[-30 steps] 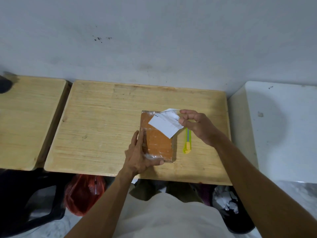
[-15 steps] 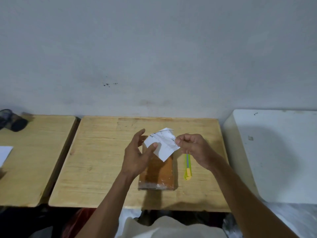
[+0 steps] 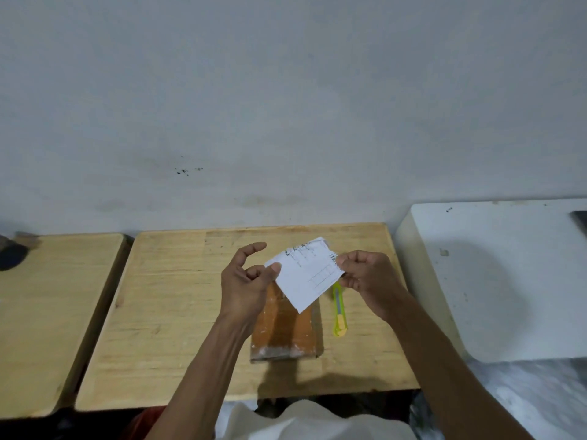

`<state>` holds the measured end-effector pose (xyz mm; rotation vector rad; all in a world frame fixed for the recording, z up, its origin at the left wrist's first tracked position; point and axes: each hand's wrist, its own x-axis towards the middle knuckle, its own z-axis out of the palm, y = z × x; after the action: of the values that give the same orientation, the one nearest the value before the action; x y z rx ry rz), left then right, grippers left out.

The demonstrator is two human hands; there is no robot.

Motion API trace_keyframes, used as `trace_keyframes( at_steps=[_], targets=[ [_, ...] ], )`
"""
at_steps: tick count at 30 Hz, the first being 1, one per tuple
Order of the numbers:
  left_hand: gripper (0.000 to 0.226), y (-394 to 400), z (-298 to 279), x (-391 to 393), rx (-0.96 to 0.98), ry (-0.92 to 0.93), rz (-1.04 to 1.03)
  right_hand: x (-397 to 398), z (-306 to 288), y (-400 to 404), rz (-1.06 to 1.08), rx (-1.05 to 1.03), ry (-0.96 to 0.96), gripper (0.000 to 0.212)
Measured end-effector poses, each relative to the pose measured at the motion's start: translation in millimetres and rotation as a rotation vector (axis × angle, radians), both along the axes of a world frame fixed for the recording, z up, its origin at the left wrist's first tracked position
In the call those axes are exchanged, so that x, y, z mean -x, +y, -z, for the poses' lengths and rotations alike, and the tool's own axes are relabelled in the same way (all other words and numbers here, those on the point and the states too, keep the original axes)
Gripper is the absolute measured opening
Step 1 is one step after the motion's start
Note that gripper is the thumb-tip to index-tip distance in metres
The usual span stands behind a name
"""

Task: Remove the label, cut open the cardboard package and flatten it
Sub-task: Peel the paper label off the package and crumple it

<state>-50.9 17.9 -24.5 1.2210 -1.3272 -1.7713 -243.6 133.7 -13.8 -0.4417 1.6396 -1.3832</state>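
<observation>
A brown cardboard package (image 3: 287,328) wrapped in clear tape lies flat on the wooden table (image 3: 178,312), near its front edge. Above the package I hold a white printed label (image 3: 306,276), lifted free of the package. My right hand (image 3: 365,277) pinches the label's right edge. My left hand (image 3: 246,281) touches the label's left corner with the thumb, its other fingers curled and spread. A yellow-green utility knife (image 3: 339,312) lies on the table just right of the package, under the label's edge.
A second wooden table (image 3: 47,312) stands at the left with a dark object (image 3: 11,254) at its back. A white surface (image 3: 508,274) stands at the right. A grey wall rises behind the tables.
The label has come off the package and been lifted. My left hand left the package and rose to the label's left corner. The view tilted upward.
</observation>
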Motion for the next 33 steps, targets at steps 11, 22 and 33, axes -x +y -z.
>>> trace_keyframes(
  at_steps=[11, 22, 33],
  targets=[
    [0.029, -2.2, -17.8, 4.3, 0.076, -0.056, 0.062, -7.3, -6.3, -7.4, -0.212, 0.092, 0.698, 0.017],
    [0.029, -16.3, -25.1, 3.3, 0.321, -0.240, 0.357, -9.9, -18.8, -8.8, -0.230, 0.015, 0.729, 0.023],
    [0.014, -19.2, -26.6, 12.2, 0.665, -0.413, 0.366, -16.5, -19.4, -22.3, -0.263, 0.072, 0.996, 0.009]
  ],
)
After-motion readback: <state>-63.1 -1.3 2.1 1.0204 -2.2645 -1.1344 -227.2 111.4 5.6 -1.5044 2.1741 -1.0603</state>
